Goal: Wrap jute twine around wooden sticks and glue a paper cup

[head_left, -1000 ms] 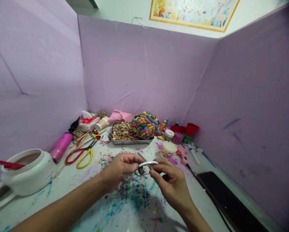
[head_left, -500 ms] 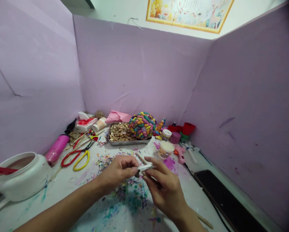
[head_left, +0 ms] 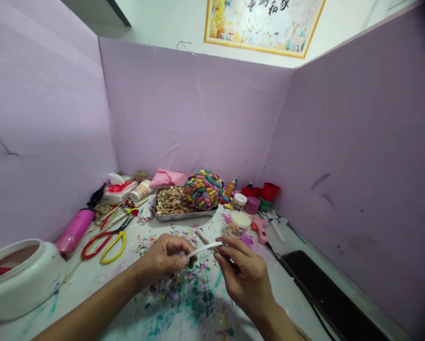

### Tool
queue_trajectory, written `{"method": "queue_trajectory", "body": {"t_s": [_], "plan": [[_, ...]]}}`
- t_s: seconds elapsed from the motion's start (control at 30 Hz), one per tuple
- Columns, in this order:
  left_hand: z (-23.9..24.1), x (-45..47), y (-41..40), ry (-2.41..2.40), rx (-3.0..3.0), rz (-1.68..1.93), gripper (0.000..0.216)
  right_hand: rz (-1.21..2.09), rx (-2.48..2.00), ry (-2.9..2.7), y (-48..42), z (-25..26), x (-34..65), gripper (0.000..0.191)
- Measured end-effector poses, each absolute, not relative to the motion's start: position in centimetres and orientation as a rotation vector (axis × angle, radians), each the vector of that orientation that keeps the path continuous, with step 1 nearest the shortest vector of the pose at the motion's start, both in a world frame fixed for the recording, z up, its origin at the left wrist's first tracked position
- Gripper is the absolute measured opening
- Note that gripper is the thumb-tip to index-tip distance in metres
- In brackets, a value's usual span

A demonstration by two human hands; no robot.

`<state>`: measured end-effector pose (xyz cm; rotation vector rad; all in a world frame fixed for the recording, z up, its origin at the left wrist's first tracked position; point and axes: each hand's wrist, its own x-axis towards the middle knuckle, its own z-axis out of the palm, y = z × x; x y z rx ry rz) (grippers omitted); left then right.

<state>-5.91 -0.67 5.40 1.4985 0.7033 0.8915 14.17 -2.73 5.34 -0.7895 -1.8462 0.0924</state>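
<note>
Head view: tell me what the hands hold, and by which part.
The left hand pinches a curved white strip at its left end, the right hand at its right; a thin stick seems held too, its grip hidden.

The left hand and right hand are seen bare; both forearms are uncovered, narrowing toward the wrists.

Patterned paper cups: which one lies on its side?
The beige patterned cup beside the red-and-white tissue pack; the upright patterned cup nearer the right hand has a jagged white top.
</note>
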Motion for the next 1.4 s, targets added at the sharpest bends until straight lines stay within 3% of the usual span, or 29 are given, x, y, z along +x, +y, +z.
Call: {"method": "queue_trajectory", "body": {"t_s": [0.33, 0.7, 0.97, 1.2, 1.4], "plan": [[7.2, -4.0, -2.3, 1.019, 1.634, 0.851, 0.017, 0.236, -0.682, -2.061, -3.6, 4.3, 13.3, 0.019], [7.4, -4.7, -1.6, 0.836, 1.189, 0.945, 0.017, 0.284, -0.856, -1.811, -3.7, 5.4, 13.8, 0.009], [7.7, -5.4, -1.4, 0.869, 1.185, 0.877, 0.015, 0.313, -0.852, -1.894, -3.6, 5.5, 14.0, 0.009], [8.1, -4.2, -2.6, 1.122, 1.533, 0.775, 0.011, 0.389, -0.667, -2.124, -4.4, 4.6, 12.5, 0.019], [8.1, -4.6, -1.9, 1.026, 1.344, 0.785, 0.006, 0.387, -0.732, -1.965, -4.4, 5.2, 13.0, 0.011]]}}
